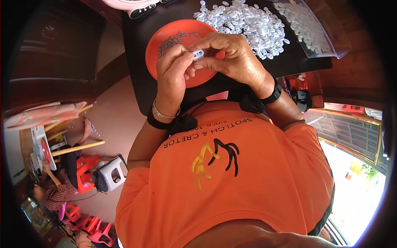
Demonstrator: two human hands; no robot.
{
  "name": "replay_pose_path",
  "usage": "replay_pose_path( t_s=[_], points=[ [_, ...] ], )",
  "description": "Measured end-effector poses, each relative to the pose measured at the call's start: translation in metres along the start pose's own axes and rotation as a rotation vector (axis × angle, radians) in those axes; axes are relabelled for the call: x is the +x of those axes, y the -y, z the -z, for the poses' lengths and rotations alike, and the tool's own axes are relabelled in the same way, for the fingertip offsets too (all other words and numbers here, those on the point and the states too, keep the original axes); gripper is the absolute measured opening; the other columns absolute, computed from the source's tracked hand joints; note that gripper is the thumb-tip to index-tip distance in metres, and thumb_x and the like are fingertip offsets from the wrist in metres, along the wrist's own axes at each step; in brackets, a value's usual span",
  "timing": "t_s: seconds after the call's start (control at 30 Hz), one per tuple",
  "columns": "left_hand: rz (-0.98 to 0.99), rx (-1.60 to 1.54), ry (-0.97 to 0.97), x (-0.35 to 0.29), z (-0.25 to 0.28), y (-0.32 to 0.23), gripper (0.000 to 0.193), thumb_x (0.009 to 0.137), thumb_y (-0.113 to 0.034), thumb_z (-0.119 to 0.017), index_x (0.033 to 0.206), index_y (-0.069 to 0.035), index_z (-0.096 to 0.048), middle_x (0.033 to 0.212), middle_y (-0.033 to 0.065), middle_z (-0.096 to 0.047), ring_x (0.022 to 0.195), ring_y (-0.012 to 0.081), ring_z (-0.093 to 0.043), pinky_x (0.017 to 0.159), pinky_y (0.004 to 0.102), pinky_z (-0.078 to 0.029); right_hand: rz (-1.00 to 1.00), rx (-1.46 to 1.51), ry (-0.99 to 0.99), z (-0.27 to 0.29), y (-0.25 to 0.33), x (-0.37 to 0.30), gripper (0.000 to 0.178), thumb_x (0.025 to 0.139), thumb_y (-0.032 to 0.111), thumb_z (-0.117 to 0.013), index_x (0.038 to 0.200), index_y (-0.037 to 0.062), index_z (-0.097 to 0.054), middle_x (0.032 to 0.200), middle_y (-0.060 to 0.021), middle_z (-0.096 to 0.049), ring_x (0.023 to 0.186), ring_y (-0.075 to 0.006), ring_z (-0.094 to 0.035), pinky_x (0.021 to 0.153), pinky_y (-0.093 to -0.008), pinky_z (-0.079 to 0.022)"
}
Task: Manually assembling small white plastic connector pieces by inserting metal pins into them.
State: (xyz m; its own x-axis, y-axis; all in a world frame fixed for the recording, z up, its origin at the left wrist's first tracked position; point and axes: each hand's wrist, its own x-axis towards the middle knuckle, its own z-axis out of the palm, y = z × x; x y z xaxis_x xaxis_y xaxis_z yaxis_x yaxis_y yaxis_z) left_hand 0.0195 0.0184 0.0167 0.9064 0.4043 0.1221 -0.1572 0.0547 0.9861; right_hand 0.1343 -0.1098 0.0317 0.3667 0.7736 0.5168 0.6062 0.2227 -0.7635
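A small white oval plastic piece with two holes [199,54] is held up over a round orange-red plate [153,51]. My left hand [173,66] pinches its left end between thumb and fingers. My right hand [231,53] curls around the other side, index finger above and thumb below, also closed on it. Many thin grey metal pins or screws [175,40] lie in the plate behind my hands; their exact kind is too small to tell. Part of the plate is hidden by my hands.
A big heap of similar white oval pieces [248,25] covers the back right of the dark table [138,78]. Right of it stands a clear plastic bin [337,47] holding more. A pink object [128,4] sits at the back edge. Another person [58,190] is seated far left, near plastic stools [87,169].
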Motion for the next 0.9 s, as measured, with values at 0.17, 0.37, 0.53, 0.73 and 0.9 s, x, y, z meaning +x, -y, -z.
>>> replay_pose_path(
  t_s=[0.17, 0.37, 0.53, 0.73, 0.9],
  points=[
    [0.012, -0.039, -0.033, -0.002, 0.003, -0.001, 0.019, 0.089, -0.016, -0.046, 0.081, -0.001, -0.055, 0.067, 0.0016, -0.052, 0.057, 0.0082, -0.049, 0.053, 0.0217, -0.035, -0.14, 0.172, 0.062, -0.003, 0.005, -0.001, 0.025, 0.079, 0.004, -0.072, 0.103, 0.0018, -0.065, 0.084, -0.006, -0.07, 0.08, -0.0135, -0.069, 0.07, -0.0254, -0.057],
    [-0.018, -0.055, 0.01, 0.0, 0.003, 0.006, 0.02, 0.092, -0.016, -0.044, 0.084, 0.0, -0.055, 0.066, 0.0013, -0.05, 0.056, 0.0072, -0.046, 0.051, 0.0204, -0.033, -0.118, 0.2, 0.039, -0.002, 0.003, -0.002, 0.018, 0.083, 0.0, -0.066, 0.101, 0.0002, -0.066, 0.085, -0.0085, -0.069, 0.081, -0.0144, -0.068, 0.072, -0.0266, -0.057],
    [0.031, -0.049, -0.013, -0.002, -0.003, 0.004, 0.02, 0.092, -0.014, -0.044, 0.079, -0.002, -0.052, 0.062, 0.0003, -0.047, 0.054, 0.0066, -0.043, 0.05, 0.0207, -0.032, -0.148, 0.298, 0.125, 0.004, -0.002, -0.002, 0.021, 0.081, -0.003, -0.066, 0.102, -0.0011, -0.067, 0.085, -0.0055, -0.069, 0.076, -0.0108, -0.065, 0.071, -0.0225, -0.053],
    [0.031, 0.0, -0.005, -0.001, -0.003, 0.001, 0.023, 0.095, -0.017, -0.041, 0.083, -0.002, -0.052, 0.065, 0.0014, -0.047, 0.057, 0.0074, -0.043, 0.052, 0.0202, -0.033, -0.174, 0.411, 0.128, 0.009, -0.002, 0.0, 0.022, 0.082, -0.002, -0.067, 0.104, 0.0002, -0.067, 0.091, -0.0066, -0.069, 0.084, -0.0119, -0.065, 0.076, -0.0248, -0.054],
    [0.023, -0.013, -0.026, -0.004, 0.003, -0.001, 0.022, 0.092, -0.017, -0.045, 0.08, -0.002, -0.055, 0.066, 0.0003, -0.05, 0.057, 0.0069, -0.047, 0.052, 0.0203, -0.033, -0.192, 0.189, -0.078, 0.043, -0.005, 0.0, 0.019, 0.082, 0.003, -0.069, 0.101, -0.0001, -0.067, 0.088, -0.0052, -0.069, 0.082, -0.0103, -0.065, 0.075, -0.0234, -0.052]
  ],
)
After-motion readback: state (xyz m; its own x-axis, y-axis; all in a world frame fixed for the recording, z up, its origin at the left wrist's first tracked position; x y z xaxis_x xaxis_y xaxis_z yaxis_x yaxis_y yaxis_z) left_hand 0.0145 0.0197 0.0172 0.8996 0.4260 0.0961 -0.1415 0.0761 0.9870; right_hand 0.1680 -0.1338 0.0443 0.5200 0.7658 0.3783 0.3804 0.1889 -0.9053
